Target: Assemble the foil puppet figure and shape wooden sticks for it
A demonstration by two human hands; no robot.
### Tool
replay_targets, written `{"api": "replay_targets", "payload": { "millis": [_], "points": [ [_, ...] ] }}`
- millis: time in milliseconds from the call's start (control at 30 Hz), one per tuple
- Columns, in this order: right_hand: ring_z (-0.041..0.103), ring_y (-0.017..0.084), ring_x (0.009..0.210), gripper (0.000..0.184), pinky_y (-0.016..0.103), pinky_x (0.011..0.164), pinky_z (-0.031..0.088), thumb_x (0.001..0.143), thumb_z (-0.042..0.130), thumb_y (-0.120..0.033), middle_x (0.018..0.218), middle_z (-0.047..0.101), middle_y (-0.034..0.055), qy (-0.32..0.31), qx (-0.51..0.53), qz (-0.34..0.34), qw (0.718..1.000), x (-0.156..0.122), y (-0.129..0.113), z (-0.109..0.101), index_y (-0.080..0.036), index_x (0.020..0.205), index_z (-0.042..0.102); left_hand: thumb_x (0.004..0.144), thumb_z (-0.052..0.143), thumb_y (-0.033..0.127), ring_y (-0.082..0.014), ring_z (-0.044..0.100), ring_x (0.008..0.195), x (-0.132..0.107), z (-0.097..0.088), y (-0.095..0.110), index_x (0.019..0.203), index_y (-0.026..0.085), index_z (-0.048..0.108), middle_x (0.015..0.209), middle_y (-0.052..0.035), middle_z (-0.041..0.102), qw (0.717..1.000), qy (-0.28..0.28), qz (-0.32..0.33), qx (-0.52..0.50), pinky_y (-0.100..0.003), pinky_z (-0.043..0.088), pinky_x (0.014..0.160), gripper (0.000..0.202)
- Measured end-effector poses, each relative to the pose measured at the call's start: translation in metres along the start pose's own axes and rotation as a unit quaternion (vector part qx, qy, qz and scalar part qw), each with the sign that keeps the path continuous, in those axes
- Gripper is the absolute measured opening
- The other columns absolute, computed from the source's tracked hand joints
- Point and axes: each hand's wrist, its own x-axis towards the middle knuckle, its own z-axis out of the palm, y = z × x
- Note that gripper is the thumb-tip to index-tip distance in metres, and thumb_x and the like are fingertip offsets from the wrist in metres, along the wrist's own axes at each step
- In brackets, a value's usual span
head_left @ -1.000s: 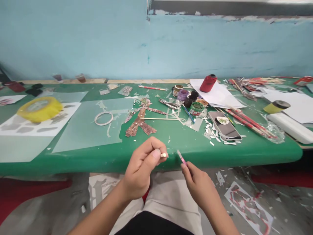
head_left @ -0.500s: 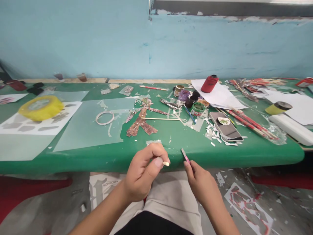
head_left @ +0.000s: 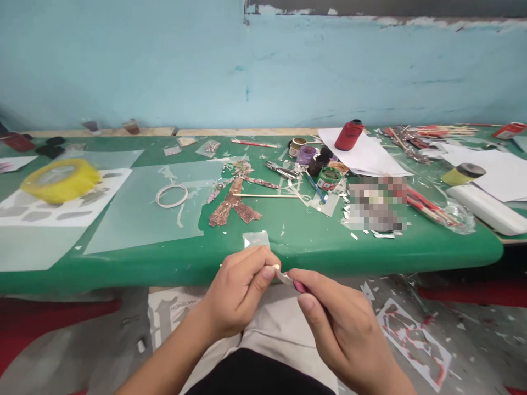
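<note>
My left hand (head_left: pixel 245 288) is closed in a pinch on a thin pale stick (head_left: pixel 276 267); only its light tip shows past the thumb. My right hand (head_left: pixel 343 318) grips a craft knife (head_left: pixel 300 286) with a pink handle. The knife's metal blade points left and meets the stick's tip, or lies very close to it. Both hands are over my lap at the table's front edge. Just beyond them lies a small clear plastic piece (head_left: pixel 256 239). Farther back is a brown glittery figure (head_left: pixel 235 200) of cut pieces, with a thin wooden stick (head_left: pixel 267 196) across it.
On the green table (head_left: pixel 288 249) lie a white tape ring (head_left: pixel 172 206), a yellow tape roll (head_left: pixel 60 181), pliers (head_left: pixel 281 170), paint jars (head_left: pixel 329 178) and a red thread spool (head_left: pixel 349 135). Paper scraps surround a blurred patch (head_left: pixel 376 203) at right. A patterned sheet (head_left: pixel 415 343) is on the floor.
My right hand has moved left and turned, bringing the knife blade from standing apart to the stick's tip. My left hand stays nearly in place, still pinching the stick. The view has shifted slightly.
</note>
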Motion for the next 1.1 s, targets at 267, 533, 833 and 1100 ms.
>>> {"api": "replay_targets", "payload": {
  "millis": [267,533,833,1100],
  "points": [
    [0.046,0.008,0.047,0.020,0.021,0.047,0.033,0.094,0.047,-0.022,0.058,0.054,-0.0015,-0.061,-0.028,-0.027,0.997,0.015,-0.011,-0.005,-0.018,0.080,0.060,0.091,0.044,0.051,-0.0081,0.028,0.045,-0.005,0.004,-0.003,0.065,0.021,0.033,0.053,0.0065,0.030,1.000,-0.016,0.020,0.013,-0.024,0.021,0.046,0.041],
    [0.048,0.010,0.048,0.020,0.024,0.047,0.034,0.094,0.048,-0.026,0.059,0.058,0.0000,-0.110,-0.006,-0.032,0.993,0.016,-0.011,-0.012,-0.019,0.087,0.065,0.091,0.047,0.044,-0.0072,0.024,0.044,-0.003,0.004,-0.002,0.064,0.021,0.030,0.053,0.0066,0.025,0.998,-0.005,0.061,-0.024,-0.024,0.021,0.044,0.039],
    [0.051,0.010,0.051,0.014,0.024,0.049,0.035,0.093,0.049,-0.022,0.064,0.060,0.0000,-0.092,-0.037,-0.064,0.993,0.015,-0.008,-0.007,-0.017,0.094,0.062,0.089,0.050,0.042,-0.0064,0.020,0.044,-0.002,0.004,-0.002,0.065,0.021,0.032,0.054,0.0074,0.024,0.999,0.013,0.023,-0.035,-0.023,0.020,0.043,0.036],
    [0.045,0.009,0.047,0.028,0.022,0.046,0.040,0.096,0.044,-0.039,0.060,0.052,-0.0030,0.007,0.298,0.235,0.925,0.007,0.006,0.016,-0.023,0.113,0.060,0.089,0.047,0.054,-0.0083,0.023,0.051,-0.003,0.007,-0.016,0.065,0.021,0.029,0.056,0.0068,0.025,0.987,0.061,-0.134,-0.067,-0.024,0.021,0.048,0.045]
  ]
}}
